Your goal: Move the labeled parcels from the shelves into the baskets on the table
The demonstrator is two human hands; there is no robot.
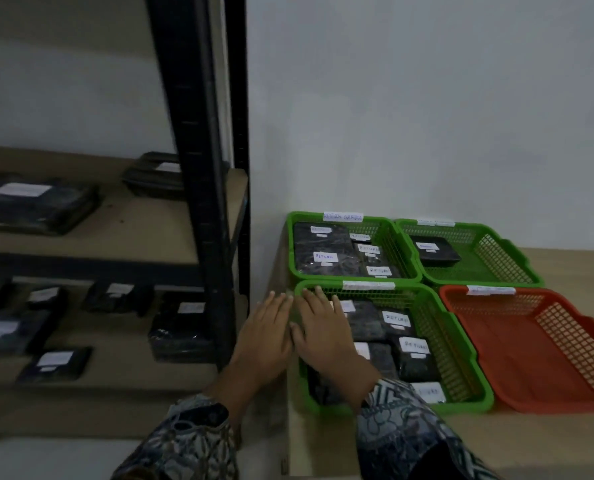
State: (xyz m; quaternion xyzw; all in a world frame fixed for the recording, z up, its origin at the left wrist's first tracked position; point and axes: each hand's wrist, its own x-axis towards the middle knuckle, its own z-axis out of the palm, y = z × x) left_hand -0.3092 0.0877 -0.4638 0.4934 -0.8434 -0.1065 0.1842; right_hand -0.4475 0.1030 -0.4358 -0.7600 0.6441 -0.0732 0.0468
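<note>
Both bare hands, left (pixel 266 336) and right (pixel 325 332), emerge from long sleeves (pixel 403 427) of dark batik-patterned fabric with pale grey swirling, geometric motifs reaching the wrists.

Four baskets stand on one table (pixel 548 445): three green baskets (pixel 475 271) and one red basket (pixel 531 362). The upper shelf (pixel 133 220) holds two labelled parcels (pixel 36 206). The lower shelf (pixel 115 341) holds about six, blurred. Two hands show: left hand (pixel 264 337) and right hand (pixel 323 334).
</note>
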